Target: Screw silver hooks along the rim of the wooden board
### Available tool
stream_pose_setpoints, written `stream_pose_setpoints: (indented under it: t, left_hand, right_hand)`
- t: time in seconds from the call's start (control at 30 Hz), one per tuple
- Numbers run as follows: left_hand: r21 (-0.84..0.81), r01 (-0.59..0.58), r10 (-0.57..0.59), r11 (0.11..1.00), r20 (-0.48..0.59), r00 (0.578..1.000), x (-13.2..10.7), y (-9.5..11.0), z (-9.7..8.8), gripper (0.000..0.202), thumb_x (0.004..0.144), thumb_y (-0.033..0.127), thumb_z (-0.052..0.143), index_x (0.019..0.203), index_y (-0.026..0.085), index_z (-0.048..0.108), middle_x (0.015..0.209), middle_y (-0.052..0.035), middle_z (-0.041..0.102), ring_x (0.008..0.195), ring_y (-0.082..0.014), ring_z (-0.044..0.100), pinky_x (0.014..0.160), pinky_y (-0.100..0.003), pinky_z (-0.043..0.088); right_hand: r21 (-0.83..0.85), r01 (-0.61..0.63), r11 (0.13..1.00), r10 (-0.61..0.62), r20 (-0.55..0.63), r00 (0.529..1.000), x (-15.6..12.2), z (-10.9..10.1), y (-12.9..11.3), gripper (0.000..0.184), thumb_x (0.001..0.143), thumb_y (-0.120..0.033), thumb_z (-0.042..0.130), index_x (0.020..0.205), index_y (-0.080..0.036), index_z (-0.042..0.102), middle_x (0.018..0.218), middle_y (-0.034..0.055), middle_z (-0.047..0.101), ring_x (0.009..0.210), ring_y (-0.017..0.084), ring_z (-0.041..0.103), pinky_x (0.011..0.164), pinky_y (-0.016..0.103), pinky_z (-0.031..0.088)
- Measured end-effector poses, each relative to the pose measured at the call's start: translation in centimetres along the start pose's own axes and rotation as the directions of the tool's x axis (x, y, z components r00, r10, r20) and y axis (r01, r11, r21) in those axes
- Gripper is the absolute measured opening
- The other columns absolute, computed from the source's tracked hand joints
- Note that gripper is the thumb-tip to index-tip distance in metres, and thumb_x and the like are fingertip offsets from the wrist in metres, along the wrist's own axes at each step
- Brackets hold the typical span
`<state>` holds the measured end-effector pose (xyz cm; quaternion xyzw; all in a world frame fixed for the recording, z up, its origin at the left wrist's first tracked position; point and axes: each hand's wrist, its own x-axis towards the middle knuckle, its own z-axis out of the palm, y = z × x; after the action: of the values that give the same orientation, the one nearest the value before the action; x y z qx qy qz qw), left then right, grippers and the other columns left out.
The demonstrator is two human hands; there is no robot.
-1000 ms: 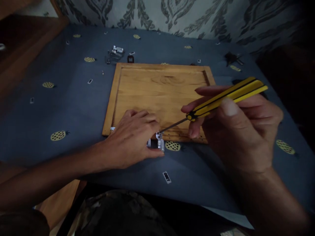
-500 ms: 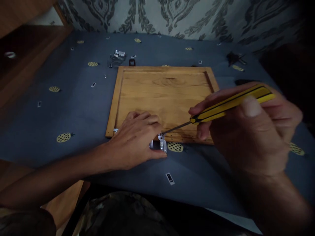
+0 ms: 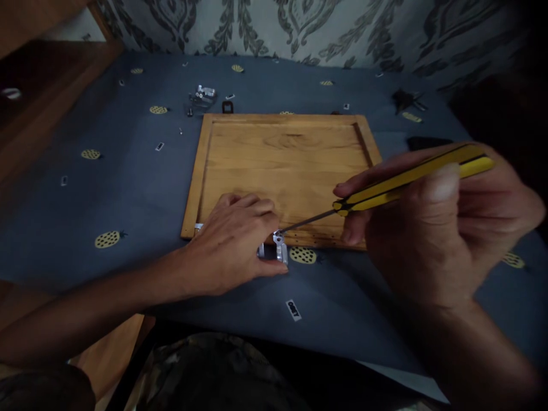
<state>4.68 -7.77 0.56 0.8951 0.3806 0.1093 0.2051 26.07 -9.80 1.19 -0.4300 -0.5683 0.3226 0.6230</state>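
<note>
A framed wooden panel [image 3: 274, 165] lies flat on the cloth, a row of small holes along its near edge. My left hand [image 3: 235, 240] presses a silvery metal hinge [image 3: 280, 249] against that edge, fingers over the wood and thumb against the hinge's lower end; part of the hinge is covered. In my right hand [image 3: 454, 228] is a screwdriver [image 3: 411, 177] with a yellow and black handle. Its thin shaft slants down to the left, and the tip meets the hinge's upper end. A screw under the tip is too small to make out.
Beyond the panel's far left corner sit several metal hinges [image 3: 203, 97] and a dark square piece [image 3: 228, 107]. A small screw [image 3: 180, 131] lies left of the panel. At the back right is a black object [image 3: 406, 101]. Blue pineapple-print cloth [image 3: 141, 188] covers the surface; a patterned wall rises behind.
The screwdriver handle and my right hand have shifted slightly right, and the handle appears turned a little. The tip stays at the hinge. The whole view has moved slightly.
</note>
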Motion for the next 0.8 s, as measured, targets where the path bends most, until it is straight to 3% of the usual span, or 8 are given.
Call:
stream_pose_setpoints:
  t: [0.2, 0.4, 0.6, 0.73, 0.8]
  left_hand:
    - [-0.006, -0.007, 0.007, 1.000, 0.004, 1.000, 0.0, 0.0, 0.0, 0.037, 0.087, 0.047, 0.096, 0.095, 0.018, 0.074, 0.098, -0.0034, 0.074, 0.101, -0.0273, 0.068, 0.102, -0.045, 0.045]
    - [0.001, -0.004, 0.004, 1.000, -0.001, 1.000, 0.1, 0.1, -0.1, 0.036, 0.086, 0.046, 0.096, 0.094, 0.019, 0.075, 0.097, -0.0029, 0.074, 0.101, -0.0274, 0.068, 0.102, -0.044, 0.045]
    - [0.001, 0.005, -0.005, 1.000, 0.013, 1.000, 0.2, 0.1, -0.1, 0.036, 0.085, 0.046, 0.098, 0.090, 0.019, 0.076, 0.094, -0.0030, 0.071, 0.100, -0.0276, 0.067, 0.099, -0.044, 0.045]
    - [-0.002, -0.004, 0.004, 1.000, 0.011, 1.000, 0.1, 0.1, 0.0, 0.035, 0.085, 0.046, 0.098, 0.092, 0.019, 0.076, 0.095, -0.0021, 0.071, 0.101, -0.0272, 0.066, 0.097, -0.043, 0.044]
    - [-0.005, -0.007, 0.007, 1.000, 0.011, 1.000, 0.2, 0.2, 0.0, 0.036, 0.085, 0.046, 0.098, 0.092, 0.019, 0.075, 0.096, -0.0022, 0.071, 0.101, -0.0271, 0.066, 0.097, -0.043, 0.044]
  right_hand:
    - [-0.006, 0.004, 1.000, -0.004, 0.001, 1.000, 0.0, 0.1, 0.2, 0.027, 0.099, -0.057, 0.080, 0.087, -0.033, 0.081, 0.093, 0.0020, 0.082, 0.045, 0.017, 0.057, 0.037, 0.041, 0.045]
    - [0.127, 0.110, 0.986, -0.127, 0.133, 0.983, 0.5, -0.6, 0.8, 0.011, 0.101, -0.045, 0.081, 0.101, -0.036, 0.088, 0.091, -0.0007, 0.084, 0.047, 0.016, 0.066, 0.034, 0.035, 0.048]
    - [-0.004, 0.064, 0.998, -0.062, 0.231, 0.971, 0.4, -1.2, -0.4, 0.021, 0.100, -0.039, 0.083, 0.120, -0.039, 0.089, 0.101, -0.0019, 0.088, 0.052, 0.016, 0.072, 0.041, 0.032, 0.059]
    - [-0.072, 0.142, 0.987, -0.126, 0.192, 0.973, 0.4, -0.7, -1.3, 0.006, 0.096, -0.038, 0.089, 0.099, -0.033, 0.090, 0.096, 0.0006, 0.087, 0.048, 0.014, 0.069, 0.040, 0.031, 0.056]
    - [-0.097, 0.112, 0.989, -0.095, 0.162, 0.982, 0.4, -0.3, -1.8, 0.006, 0.093, -0.035, 0.092, 0.090, -0.032, 0.087, 0.095, 0.0003, 0.086, 0.048, 0.015, 0.067, 0.040, 0.034, 0.056]
